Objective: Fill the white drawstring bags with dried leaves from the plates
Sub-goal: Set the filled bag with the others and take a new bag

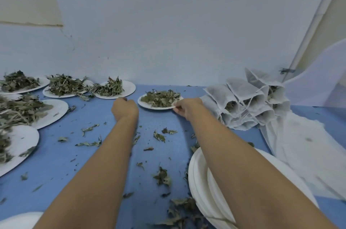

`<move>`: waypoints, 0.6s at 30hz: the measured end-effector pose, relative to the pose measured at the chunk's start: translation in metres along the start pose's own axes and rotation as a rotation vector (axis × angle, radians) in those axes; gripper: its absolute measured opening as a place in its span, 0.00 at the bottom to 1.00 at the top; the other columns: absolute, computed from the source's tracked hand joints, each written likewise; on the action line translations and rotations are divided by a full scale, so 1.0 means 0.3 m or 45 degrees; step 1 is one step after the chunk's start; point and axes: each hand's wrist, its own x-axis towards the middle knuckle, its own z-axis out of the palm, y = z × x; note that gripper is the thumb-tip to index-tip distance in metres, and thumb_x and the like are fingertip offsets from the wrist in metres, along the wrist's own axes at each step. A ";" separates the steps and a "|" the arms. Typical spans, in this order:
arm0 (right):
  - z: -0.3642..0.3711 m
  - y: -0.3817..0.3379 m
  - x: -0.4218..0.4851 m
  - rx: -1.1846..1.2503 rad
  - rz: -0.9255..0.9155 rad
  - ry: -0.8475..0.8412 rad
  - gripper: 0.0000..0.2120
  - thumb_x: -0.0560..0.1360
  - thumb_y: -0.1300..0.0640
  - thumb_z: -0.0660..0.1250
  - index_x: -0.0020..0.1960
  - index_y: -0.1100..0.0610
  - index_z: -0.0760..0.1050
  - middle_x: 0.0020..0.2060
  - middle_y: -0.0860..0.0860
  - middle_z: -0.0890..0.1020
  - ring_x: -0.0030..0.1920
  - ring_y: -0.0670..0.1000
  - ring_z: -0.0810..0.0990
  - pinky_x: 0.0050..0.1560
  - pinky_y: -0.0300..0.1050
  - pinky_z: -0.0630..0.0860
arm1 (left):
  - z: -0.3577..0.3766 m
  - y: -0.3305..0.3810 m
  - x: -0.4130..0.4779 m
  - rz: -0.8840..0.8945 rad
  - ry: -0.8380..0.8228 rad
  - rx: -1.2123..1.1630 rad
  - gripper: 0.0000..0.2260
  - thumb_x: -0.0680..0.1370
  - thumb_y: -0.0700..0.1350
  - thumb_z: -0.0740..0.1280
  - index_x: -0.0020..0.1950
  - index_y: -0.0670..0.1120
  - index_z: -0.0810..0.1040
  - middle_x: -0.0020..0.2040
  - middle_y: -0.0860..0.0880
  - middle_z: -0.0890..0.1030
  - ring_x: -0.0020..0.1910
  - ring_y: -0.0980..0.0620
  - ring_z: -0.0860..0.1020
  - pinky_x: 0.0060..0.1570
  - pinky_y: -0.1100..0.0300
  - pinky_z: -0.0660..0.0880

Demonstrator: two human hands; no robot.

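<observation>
Several white plates heaped with dried leaves (pixel 63 86) crowd the left edge and back-left corner of the blue counter (pixel 104 163). They look like stock laid out within reach for one person to work through. Flat white fabric (pixel 303 144) spreads along the right edge; it is probably the unfilled bags, though I cannot tell for sure. A stack of empty plates (pixel 198 187) sits at the front right, seemingly set aside once cleared. Behind it, at the back right, filled white drawstring bags (pixel 243 97) lean in a heap with leaves showing at their mouths, kept away from the loose litter. A small plate of leaves (pixel 149 106) lies near the back edge at the middle. The right hand (pixel 184 108) pinches its near rim, probably to draw it closer for filling. The left hand (pixel 124 108) is apart from it, just left of that plate, with fingers curled; whether it holds leaves I cannot tell. Stray leaves (pixel 161 174) litter the counter's middle and front.
</observation>
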 end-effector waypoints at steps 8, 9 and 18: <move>-0.090 -0.028 -0.175 -0.018 0.080 -0.187 0.04 0.74 0.74 0.64 0.47 0.68 0.74 0.37 0.58 0.76 0.41 0.52 0.78 0.30 0.37 0.79 | -0.088 0.055 -0.134 -0.377 -0.182 -0.593 0.06 0.78 0.37 0.66 0.42 0.40 0.73 0.36 0.44 0.74 0.31 0.49 0.75 0.37 0.59 0.77; -0.107 -0.030 -0.203 -0.020 0.058 -0.194 0.06 0.74 0.74 0.64 0.50 0.68 0.74 0.36 0.58 0.75 0.38 0.51 0.76 0.36 0.37 0.79 | -0.105 0.065 -0.162 -0.408 -0.186 -0.652 0.07 0.78 0.37 0.67 0.40 0.39 0.74 0.35 0.44 0.75 0.29 0.50 0.74 0.37 0.59 0.77; -0.368 -0.012 -0.480 -0.033 -0.125 -0.206 0.03 0.76 0.70 0.62 0.49 0.65 0.71 0.35 0.56 0.74 0.29 0.50 0.76 0.26 0.36 0.78 | -0.232 0.122 -0.486 -0.398 -0.495 -0.892 0.06 0.76 0.34 0.67 0.52 0.38 0.76 0.27 0.47 0.77 0.17 0.58 0.71 0.31 0.63 0.79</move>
